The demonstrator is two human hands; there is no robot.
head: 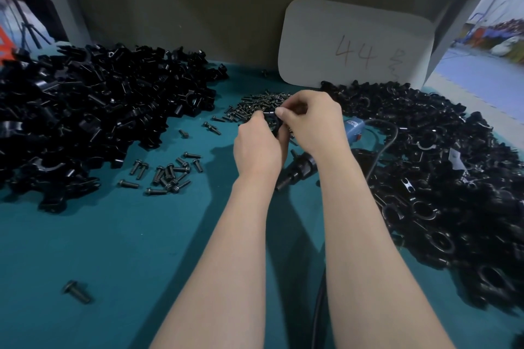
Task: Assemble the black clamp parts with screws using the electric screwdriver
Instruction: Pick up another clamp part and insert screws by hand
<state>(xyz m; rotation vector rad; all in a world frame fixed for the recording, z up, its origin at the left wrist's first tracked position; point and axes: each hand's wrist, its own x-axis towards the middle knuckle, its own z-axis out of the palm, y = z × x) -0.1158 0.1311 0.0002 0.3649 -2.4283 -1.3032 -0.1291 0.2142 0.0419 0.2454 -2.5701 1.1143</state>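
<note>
My left hand (256,147) and my right hand (312,119) meet above the middle of the teal table and together grip a small black clamp part (272,119), mostly hidden by the fingers. My right thumb and fingers pinch its top. Just behind the hands lies a heap of black screws (255,106). The electric screwdriver (300,168), with a black nose and blue body, lies on the table under my right wrist, held by neither hand.
A big pile of loose black clamp parts (85,113) fills the left. A second pile of black parts (442,184) fills the right. Scattered screws (167,171) lie left of my arms. A white card marked 44 (354,45) leans on the back wall. One bolt (78,292) lies near front left.
</note>
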